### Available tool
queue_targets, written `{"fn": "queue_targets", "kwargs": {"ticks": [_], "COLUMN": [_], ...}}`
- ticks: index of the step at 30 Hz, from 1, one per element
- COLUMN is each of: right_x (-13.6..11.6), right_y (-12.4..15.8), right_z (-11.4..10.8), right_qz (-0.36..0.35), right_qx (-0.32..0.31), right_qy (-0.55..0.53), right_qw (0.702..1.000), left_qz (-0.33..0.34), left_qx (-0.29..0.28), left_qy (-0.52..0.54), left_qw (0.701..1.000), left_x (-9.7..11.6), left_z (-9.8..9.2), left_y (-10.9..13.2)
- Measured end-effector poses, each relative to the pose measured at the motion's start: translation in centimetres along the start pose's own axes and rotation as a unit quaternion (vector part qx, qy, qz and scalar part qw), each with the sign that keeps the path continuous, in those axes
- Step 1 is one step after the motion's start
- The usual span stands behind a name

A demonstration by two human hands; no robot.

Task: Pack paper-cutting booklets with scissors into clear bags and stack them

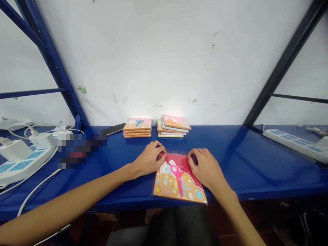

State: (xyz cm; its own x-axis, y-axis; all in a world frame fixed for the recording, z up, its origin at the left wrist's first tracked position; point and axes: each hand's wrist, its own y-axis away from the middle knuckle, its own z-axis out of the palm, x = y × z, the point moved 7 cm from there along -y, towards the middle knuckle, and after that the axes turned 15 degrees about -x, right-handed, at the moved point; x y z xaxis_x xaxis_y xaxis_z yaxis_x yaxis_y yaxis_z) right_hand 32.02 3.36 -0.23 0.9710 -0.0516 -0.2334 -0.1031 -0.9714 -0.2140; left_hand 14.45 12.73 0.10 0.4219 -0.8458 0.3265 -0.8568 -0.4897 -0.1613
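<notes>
L. hand (151, 158) & R. hand (205, 167) fingers pinched flat red-orange plastic-wrapped scissors pkt (179, 181) at far corners; apparent positioning step; next move req'd even grip.

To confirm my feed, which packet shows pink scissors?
The red-and-orange packet between the left hand and right hand; the left stack has blue scissors on top, the right stack orange scissors.

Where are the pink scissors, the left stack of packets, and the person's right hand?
Pink scissors (179, 178): head view, where handles meet blades.
Left stack of packets (137, 131): head view, front edges.
Right hand (205, 167): head view, back of the hand.
</notes>
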Motion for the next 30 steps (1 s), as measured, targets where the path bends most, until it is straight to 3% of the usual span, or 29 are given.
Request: {"fn": "queue_targets", "kwargs": {"ticks": [10, 16, 30], "right_x": [-0.19, 0.05, 0.24], "right_y": [0.04, 0.15, 0.11], "right_z": [-0.36, -0.68, -0.40], "right_qz": [-0.049, -0.040, -0.045], "right_qx": [0.023, 0.049, 0.043], "right_qy": [-0.010, -0.025, -0.010], "right_qw": [0.998, 0.998, 0.998], "left_qz": [0.020, 0.021, 0.030], "left_qx": [0.023, 0.032, 0.006], "left_qy": [0.008, 0.013, -0.023], "left_qw": [1.000, 0.999, 0.999], "left_x": [-0.54, -0.69, -0.58], "left_z": [-0.15, -0.46, -0.79], "left_y": [-0.24, -0.29, -0.29]}}
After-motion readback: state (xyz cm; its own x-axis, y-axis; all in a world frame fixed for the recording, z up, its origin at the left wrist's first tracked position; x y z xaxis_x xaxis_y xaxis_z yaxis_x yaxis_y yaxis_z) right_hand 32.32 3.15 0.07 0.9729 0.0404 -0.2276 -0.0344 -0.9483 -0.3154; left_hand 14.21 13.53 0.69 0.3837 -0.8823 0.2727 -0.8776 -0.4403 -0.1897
